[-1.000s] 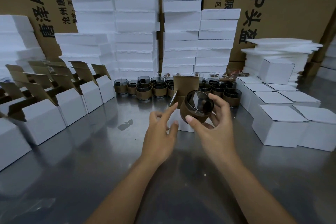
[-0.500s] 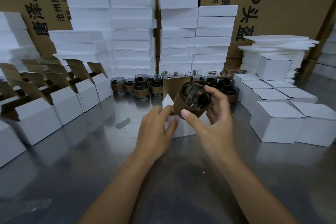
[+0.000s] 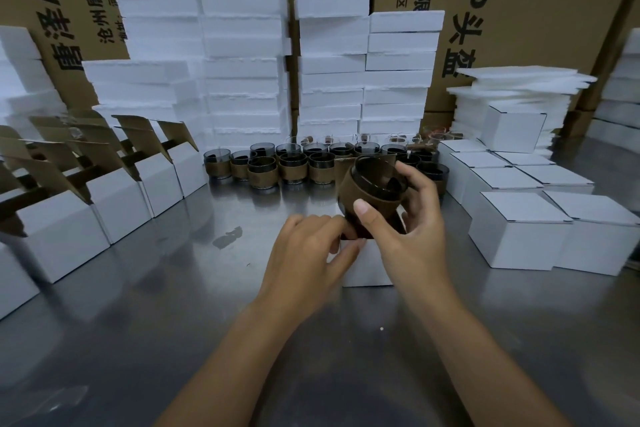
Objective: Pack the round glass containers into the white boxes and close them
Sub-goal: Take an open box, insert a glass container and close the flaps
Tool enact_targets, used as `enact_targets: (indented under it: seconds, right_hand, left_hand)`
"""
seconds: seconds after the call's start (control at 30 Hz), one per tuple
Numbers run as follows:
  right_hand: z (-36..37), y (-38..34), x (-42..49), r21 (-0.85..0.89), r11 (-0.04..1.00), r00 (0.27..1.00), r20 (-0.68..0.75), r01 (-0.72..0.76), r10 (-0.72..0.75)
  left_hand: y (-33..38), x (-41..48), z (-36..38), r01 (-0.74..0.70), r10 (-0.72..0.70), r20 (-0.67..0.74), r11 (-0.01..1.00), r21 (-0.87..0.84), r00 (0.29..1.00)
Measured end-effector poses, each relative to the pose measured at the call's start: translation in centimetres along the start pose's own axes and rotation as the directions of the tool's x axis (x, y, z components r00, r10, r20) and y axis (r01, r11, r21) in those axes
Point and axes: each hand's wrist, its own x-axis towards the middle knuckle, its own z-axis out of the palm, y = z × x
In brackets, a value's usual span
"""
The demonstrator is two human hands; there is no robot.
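Note:
My right hand (image 3: 408, 229) grips a round glass container (image 3: 367, 184) wrapped in a brown sleeve, tilted with its mouth toward me, its base at the opening of a small white box (image 3: 367, 267) on the steel table. My left hand (image 3: 308, 253) holds the left top edge of that box, fingers curled on it. The box's brown lid flap (image 3: 346, 166) stands up behind the container. Several more sleeved glass containers (image 3: 294, 166) stand in rows at the back of the table.
Open white boxes (image 3: 121, 191) with raised brown flaps line the left side. Closed white boxes (image 3: 519, 229) sit grouped on the right. Stacks of white foam slabs (image 3: 242, 62) and large cardboard cartons (image 3: 536, 10) wall the back. The steel tabletop (image 3: 173, 305) lies near me.
My right hand has lowered the container toward the box opening. My left hand has moved right and taken hold of the box's edge.

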Motion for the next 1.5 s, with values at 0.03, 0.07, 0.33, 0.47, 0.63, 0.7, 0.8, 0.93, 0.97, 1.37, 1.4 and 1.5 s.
enact_targets:
  seconds: [0.03, 0.07, 0.33, 0.47, 0.63, 0.7, 0.8, 0.93, 0.97, 1.37, 1.4, 1.5]
  right_hand:
    - [-0.1, 0.1, 0.1, -0.014, 1.000, 1.000, -0.007, -0.006, 0.006]
    - [-0.3, 0.1, 0.2, -0.025, 1.000, 1.000, -0.009, -0.009, 0.008]
    - [-0.7, -0.4, 0.2, -0.317, 0.941, 0.992, 0.083, 0.119, -0.098]
    - [-0.8, 0.1, 0.1, -0.598, 0.777, 0.978, 0.176, 0.198, -0.114]
    - [-1.3, 0.4, 0.1, -0.639, 0.735, 0.965, 0.251, 0.227, -0.080]
    - [-1.5, 0.6, 0.2, -0.642, 0.730, 0.960, 0.273, 0.233, -0.067]
    - [-1.6, 0.8, 0.3, -0.644, 0.736, 0.956, 0.293, 0.209, -0.014]
    - [-2.1, 1.1, 0.3, -0.695, 0.670, 0.943, 0.334, 0.260, -0.019]
    - [-2.1, 1.1, 0.4, -0.719, 0.633, 0.938, 0.344, 0.286, -0.032]
    - [-0.3, 0.6, 0.4, -0.316, 0.949, 0.977, -0.207, -0.012, -0.056]
    - [-0.3, 0.9, 0.5, -0.254, 0.960, 0.965, -0.257, -0.119, 0.052]
    - [-0.3, 1.7, 0.7, -0.140, 0.911, 0.906, -0.242, -0.388, 0.348]
  left_hand:
    - [-0.1, 0.0, 0.0, 0.005, -0.005, 0.011, 1.000, -0.008, 1.000]
    - [-0.1, 0.0, 0.0, 0.009, -0.008, 0.018, 1.000, -0.022, 1.000]
    - [-0.4, 0.2, -0.1, 0.038, -0.038, 0.002, 0.993, -0.109, 0.999]
    - [-0.6, 0.2, -0.1, 0.059, -0.060, 0.002, 0.991, -0.117, 0.998]
    - [-0.9, 0.1, -0.1, 0.076, -0.078, -0.013, 0.991, -0.106, 0.997]
    - [-1.0, 0.1, -0.1, 0.068, -0.069, -0.009, 0.992, -0.105, 0.998]
    - [-1.0, 0.1, -0.1, 0.070, -0.073, -0.017, 0.992, -0.107, 0.997]
    - [-1.0, 0.1, -0.2, 0.064, -0.068, -0.028, 0.993, -0.103, 0.997]
    - [-0.9, 0.1, -0.2, 0.058, -0.061, -0.023, 0.993, -0.107, 0.998]
    - [-0.4, 0.6, 0.1, 0.220, -0.300, -0.073, 0.824, -0.521, 0.951]
    - [-0.3, 0.7, 0.2, 0.269, -0.356, -0.053, 0.788, -0.554, 0.933]
    - [-0.4, 0.9, 0.6, 0.433, -0.487, 0.076, 0.681, -0.591, 0.870]
